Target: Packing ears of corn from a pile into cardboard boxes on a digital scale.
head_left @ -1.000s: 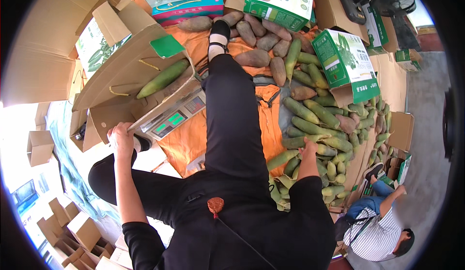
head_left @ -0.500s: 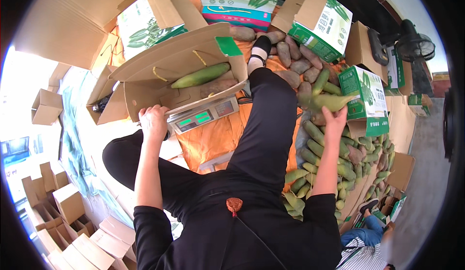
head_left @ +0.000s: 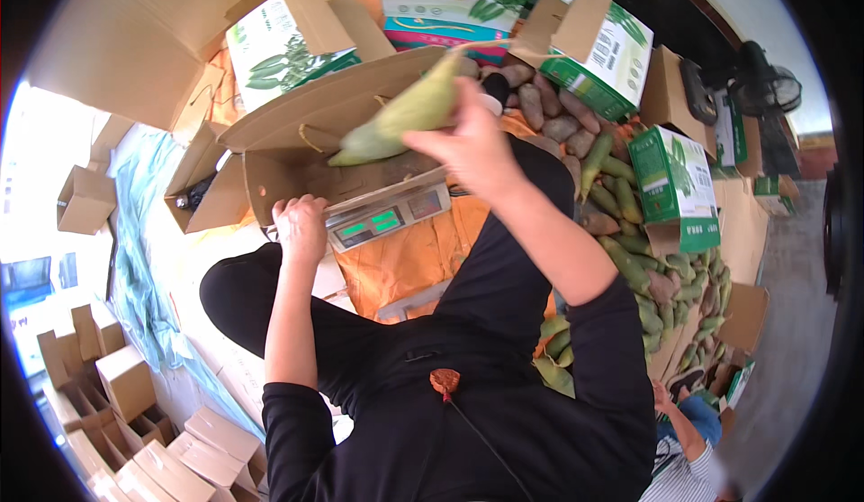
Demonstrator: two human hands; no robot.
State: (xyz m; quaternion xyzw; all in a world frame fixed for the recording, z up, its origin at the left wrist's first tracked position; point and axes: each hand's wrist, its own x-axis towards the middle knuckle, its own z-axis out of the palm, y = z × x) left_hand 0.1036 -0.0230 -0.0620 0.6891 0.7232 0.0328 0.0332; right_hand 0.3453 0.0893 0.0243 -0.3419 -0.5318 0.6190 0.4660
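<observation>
My right hand is closed around a pale green radish with a long thin root. It holds the radish over an open cardboard box with yellow rope handles. Inside the box, a brownish radish shows in part; the held radish and my hand hide much of the interior. The box rests on a digital scale with lit green displays. At the box's near left edge, my left hand grips the cardboard with its fingers bent over the rim.
Green radishes are heaped to my right, with reddish-brown ones farther back. Printed cartons stand around, and a black fan is at the far right. Empty boxes lie lower left. Another person is at lower right.
My right hand has carried the radish left from beside the heap to above the box. The left hand stays at the box's near edge.
</observation>
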